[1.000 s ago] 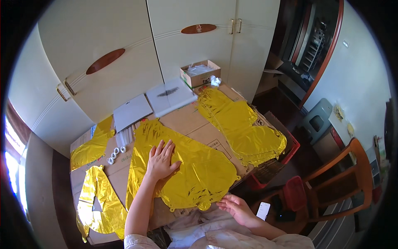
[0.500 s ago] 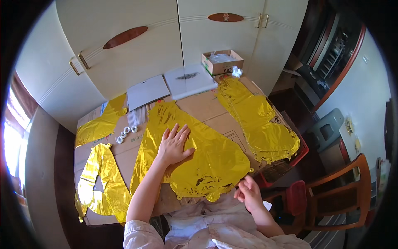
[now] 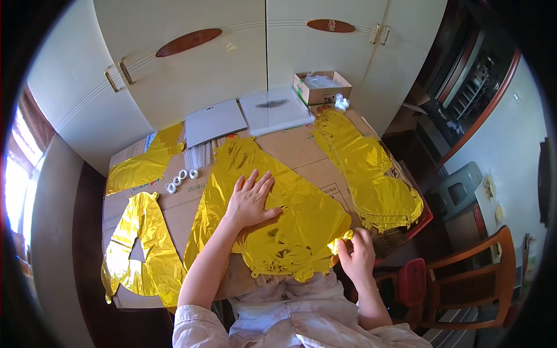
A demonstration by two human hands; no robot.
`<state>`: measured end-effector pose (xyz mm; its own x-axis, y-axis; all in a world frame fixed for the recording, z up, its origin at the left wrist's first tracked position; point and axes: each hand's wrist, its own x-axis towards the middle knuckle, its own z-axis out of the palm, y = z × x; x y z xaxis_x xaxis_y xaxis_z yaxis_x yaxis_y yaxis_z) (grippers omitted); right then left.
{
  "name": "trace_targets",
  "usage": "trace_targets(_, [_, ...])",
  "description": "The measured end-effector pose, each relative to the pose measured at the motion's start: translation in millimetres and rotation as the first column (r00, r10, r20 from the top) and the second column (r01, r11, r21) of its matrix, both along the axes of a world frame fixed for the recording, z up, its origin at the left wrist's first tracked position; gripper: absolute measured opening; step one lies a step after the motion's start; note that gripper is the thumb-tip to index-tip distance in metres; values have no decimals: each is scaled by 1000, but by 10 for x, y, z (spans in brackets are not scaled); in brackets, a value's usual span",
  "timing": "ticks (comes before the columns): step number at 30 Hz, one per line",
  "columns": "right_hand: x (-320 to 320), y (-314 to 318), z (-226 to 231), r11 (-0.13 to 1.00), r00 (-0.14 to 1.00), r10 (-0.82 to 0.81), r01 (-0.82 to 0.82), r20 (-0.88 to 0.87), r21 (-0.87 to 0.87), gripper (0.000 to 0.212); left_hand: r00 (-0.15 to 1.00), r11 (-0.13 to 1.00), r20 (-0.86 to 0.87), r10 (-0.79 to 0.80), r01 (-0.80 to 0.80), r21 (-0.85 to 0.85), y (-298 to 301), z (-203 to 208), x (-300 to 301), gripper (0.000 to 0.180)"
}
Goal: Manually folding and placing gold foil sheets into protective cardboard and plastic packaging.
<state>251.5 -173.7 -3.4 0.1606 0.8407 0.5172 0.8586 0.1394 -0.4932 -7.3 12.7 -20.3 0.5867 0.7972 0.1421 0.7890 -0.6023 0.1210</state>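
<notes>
A large flat gold foil balloon [image 3: 278, 226] lies in front of me on the cardboard-covered table [image 3: 278, 145]. My left hand [image 3: 250, 200] rests palm down on its middle, fingers spread. At its right lower corner my right hand [image 3: 357, 254] pinches the foil edge between thumb and fingers and lifts it slightly, so the corner is crumpled. A gold foil balloon shaped like a letter A [image 3: 148, 249] lies to the left. Another gold foil balloon [image 3: 374, 180] lies to the right, and one more gold foil piece [image 3: 145, 165] is at the far left.
Several small white rolls [image 3: 183, 174] lie beside a stack of clear strips [image 3: 197, 156]. Behind are a grey flat panel [image 3: 214, 123], a clear plastic sheet [image 3: 275, 116] and a cardboard box [image 3: 322, 91]. A wooden chair [image 3: 470, 278] and a red container [image 3: 412, 281] stand at the right.
My right hand has closed on the balloon's right lower corner and raised it a little. My left hand stays flat on the foil. The whole view has shifted slightly.
</notes>
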Motion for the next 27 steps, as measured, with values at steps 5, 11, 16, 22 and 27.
trace_targets(5, [-216,-23,68,978,983,180,-174,-46,111,13,1000,1000,-5,-6,6,27,7,-20,-3,87])
trace_targets(11, [-603,-40,301,814,813,581,-580,-40,17,22,1000,1000,-25,-1,1,6,13,-13,1,89])
trace_targets(16, [-372,138,81,801,776,570,-598,-268,-28,33,1000,1000,-19,1,0,17,9,-4,-12,88])
trace_targets(22, [-183,372,-75,878,854,472,-432,218,-207,36,1000,1000,-7,5,-5,12,3,3,-7,88])
trace_targets(27, [-297,401,-87,843,799,534,-474,279,-255,39,1000,1000,-8,4,-4,18,-5,-8,-8,88])
